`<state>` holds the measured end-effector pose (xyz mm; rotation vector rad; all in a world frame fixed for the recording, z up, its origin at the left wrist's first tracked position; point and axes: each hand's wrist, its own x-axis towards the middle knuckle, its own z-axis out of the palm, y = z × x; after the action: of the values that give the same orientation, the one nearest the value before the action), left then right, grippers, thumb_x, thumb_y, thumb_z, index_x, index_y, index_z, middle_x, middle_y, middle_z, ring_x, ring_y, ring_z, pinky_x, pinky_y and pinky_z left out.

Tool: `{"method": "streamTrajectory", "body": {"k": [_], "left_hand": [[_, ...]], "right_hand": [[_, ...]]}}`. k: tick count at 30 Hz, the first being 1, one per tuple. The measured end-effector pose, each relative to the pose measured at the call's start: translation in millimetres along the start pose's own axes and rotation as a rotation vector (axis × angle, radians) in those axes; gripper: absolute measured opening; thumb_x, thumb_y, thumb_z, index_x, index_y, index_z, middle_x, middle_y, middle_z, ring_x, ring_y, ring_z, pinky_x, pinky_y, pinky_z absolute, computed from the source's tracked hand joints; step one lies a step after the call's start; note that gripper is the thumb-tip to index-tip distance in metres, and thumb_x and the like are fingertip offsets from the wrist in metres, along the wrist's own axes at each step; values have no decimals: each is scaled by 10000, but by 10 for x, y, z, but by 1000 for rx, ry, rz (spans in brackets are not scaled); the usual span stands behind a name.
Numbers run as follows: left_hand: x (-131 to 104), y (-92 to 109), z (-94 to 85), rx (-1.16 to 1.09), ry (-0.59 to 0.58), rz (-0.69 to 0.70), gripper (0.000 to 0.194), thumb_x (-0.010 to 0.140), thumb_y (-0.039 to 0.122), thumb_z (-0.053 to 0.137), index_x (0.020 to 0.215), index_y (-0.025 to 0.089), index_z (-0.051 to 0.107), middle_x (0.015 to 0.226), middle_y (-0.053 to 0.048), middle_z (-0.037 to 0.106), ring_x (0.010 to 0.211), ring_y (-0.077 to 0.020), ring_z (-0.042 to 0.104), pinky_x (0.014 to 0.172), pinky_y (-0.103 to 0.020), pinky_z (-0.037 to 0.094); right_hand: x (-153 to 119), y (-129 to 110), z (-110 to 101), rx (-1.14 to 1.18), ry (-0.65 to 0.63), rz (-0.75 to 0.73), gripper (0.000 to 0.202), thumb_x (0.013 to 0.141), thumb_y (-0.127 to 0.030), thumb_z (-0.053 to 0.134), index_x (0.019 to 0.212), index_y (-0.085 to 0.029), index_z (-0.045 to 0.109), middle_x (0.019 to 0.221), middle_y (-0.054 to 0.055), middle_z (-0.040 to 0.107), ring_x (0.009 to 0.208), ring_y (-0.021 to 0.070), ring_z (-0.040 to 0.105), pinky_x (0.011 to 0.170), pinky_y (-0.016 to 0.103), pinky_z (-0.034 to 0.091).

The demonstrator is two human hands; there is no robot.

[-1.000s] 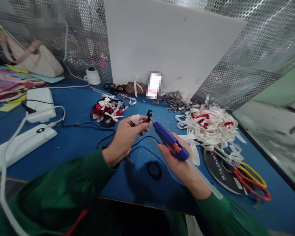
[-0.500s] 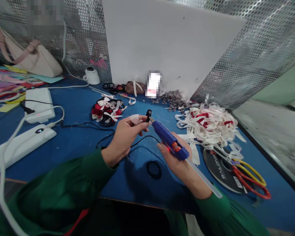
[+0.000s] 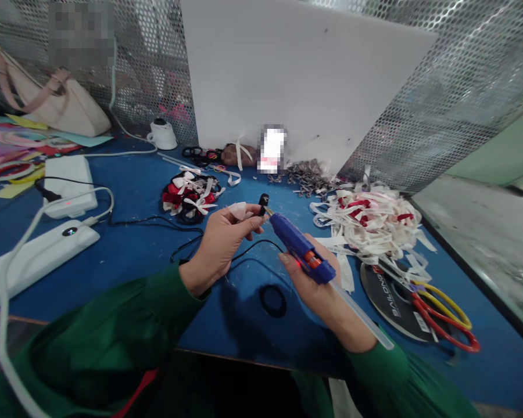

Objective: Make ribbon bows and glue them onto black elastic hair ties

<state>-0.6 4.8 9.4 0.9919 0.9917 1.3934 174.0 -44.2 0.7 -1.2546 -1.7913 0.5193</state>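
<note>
A worker in green sleeves grips a blue glue gun (image 3: 294, 235) in the right hand (image 3: 307, 290), its nozzle close beside a small black piece (image 3: 264, 201) pinched in the fingertips of the left hand (image 3: 218, 244), above a blue table (image 3: 135, 247); whether nozzle and piece touch cannot be told. A black hair tie (image 3: 262, 301) lies below, between a pile of bows (image 3: 192, 197) at left and heaped white ribbons (image 3: 375, 232) at right.
</note>
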Motion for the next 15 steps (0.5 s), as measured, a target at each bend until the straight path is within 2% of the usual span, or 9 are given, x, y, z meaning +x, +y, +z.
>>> {"method": "streamTrajectory", "body": {"k": [7,15], "left_hand": [[-1,0,-3,-9,-3,-7,249,657,234,840,852,117,741,631,-13,677,581,-112,593,542,-222,399],[-9,19,12,-23,7,-5,248,642,237,849,827,113,740,637,-11,670,577,-106,588,535,-221,395]], "right_hand": [[-15,27,14,6,12,2,269,877,-421,661,765,-223,516,657,-43,510,565,121,475,551,263,369],[-18,9,14,0,10,-13,267,886,-417,649,762,-221,515,646,-48,481,552,116,447,540,261,360]]}}
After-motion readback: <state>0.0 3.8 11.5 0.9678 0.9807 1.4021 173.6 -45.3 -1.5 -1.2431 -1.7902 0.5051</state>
